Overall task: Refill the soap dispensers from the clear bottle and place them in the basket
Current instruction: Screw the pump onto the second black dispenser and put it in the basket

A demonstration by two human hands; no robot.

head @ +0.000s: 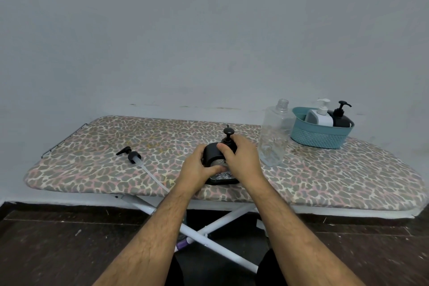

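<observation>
both hands clamp black dispenser (214,158) at table (348,176) near edge: left hand (197,169) on body, right hand (241,158) apparently on pump collar. clear bottle (274,137) just right; basket (320,134) far right corner; loose pump (133,157) left.

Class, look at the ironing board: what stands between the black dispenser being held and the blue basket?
In the head view, the uncapped clear bottle stands between the dispenser and the basket.
</observation>
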